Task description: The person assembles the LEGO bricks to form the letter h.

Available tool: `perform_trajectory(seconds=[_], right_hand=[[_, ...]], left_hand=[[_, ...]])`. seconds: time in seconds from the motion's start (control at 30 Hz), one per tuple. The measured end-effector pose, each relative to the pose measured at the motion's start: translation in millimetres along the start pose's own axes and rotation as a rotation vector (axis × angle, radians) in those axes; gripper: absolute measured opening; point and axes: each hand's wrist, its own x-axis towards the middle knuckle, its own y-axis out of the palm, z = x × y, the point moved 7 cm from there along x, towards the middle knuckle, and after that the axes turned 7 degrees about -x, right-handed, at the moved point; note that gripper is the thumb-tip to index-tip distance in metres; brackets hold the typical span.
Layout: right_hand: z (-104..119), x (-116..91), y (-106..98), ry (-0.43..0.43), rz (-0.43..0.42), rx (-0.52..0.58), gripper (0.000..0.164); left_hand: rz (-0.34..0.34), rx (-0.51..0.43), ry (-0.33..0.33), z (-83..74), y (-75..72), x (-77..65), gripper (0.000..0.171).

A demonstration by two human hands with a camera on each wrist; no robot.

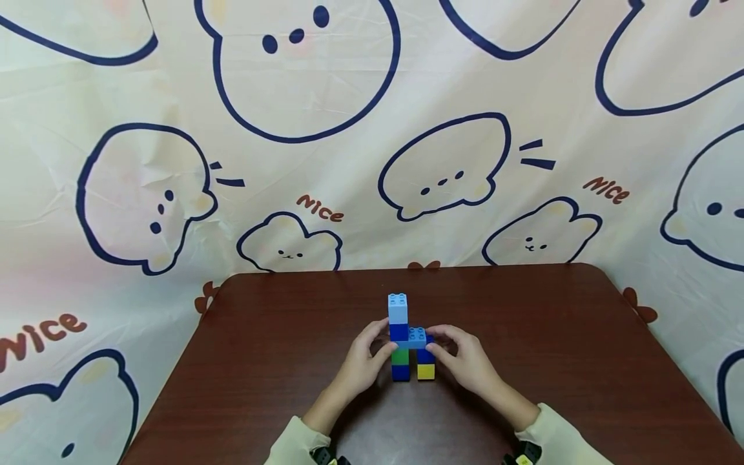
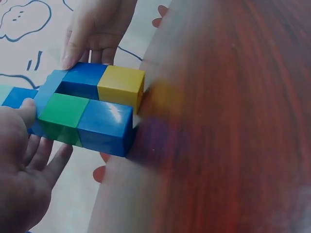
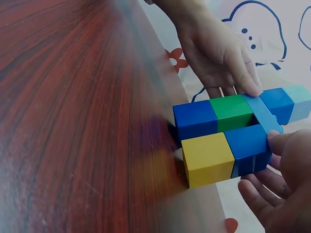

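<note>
A toy brick structure [image 1: 416,338] stands upright at the middle of the brown table [image 1: 279,336]. Its left column has a dark blue brick [image 3: 196,119] at the base, then a green brick [image 2: 64,114]. The right column has a yellow brick [image 3: 208,159] at the base and dark blue above. A light blue plate [image 3: 262,112] bridges both columns. Over the left side rise another dark blue brick [image 1: 398,332] and a pale blue brick [image 1: 398,308]. My left hand [image 1: 361,363] holds the left side near the bridge between thumb and fingers. My right hand [image 1: 467,361] pinches the right side.
Behind the table hangs a pale cloth [image 1: 453,84] with blue-outlined cartoon animals. The table's far edge runs behind the bricks. Light sleeves [image 1: 560,436] and dark wrist devices [image 1: 325,456] show at the bottom of the head view.
</note>
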Motion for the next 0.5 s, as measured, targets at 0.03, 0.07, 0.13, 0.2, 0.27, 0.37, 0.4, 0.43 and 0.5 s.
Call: perform_trajectory(seconds=[0.03,0.07,0.13,0.2,0.27,0.37,0.4,0.43,0.5], right_hand=[[-0.1,0.1,0.0,0.0,-0.006,0.004,0.027],[0.0,0.2,0.0,-0.003,-0.011,0.01,0.026],[0.3,0.6,0.4,-0.013,-0.018,0.022,0.027],[0.6,0.6,0.5,-0.022,-0.023,0.033,0.026],[1.0,0.5,0.9,-0.033,-0.025,0.042,0.027],[0.9,-0.1,1.2,-0.05,-0.03,0.042,0.031],[0.8,-0.4,1.1,-0.055,-0.033,0.04,0.032],[0.9,-0.6,1.2,-0.059,-0.034,0.036,0.033],[0.4,-1.1,1.4,-0.061,-0.034,0.028,0.035]], left_hand=[[-0.001,0.005,0.002,0.7,0.2,-0.3,0.047],[-0.006,0.008,0.002,1.5,0.2,-0.6,0.048],[-0.031,-0.01,-0.001,3.5,-0.7,-1.0,0.049],[-0.064,-0.039,-0.003,5.0,-1.8,-1.3,0.047],[-0.1,-0.064,-0.003,5.7,-3.1,-1.4,0.046],[-0.139,-0.086,-0.012,5.4,-4.1,-1.3,0.044],[-0.147,-0.086,-0.011,4.9,-4.2,-1.2,0.044],[-0.153,-0.082,-0.011,4.8,-4.2,-0.8,0.043],[-0.163,-0.079,-0.007,4.4,-4.2,-0.3,0.042]])
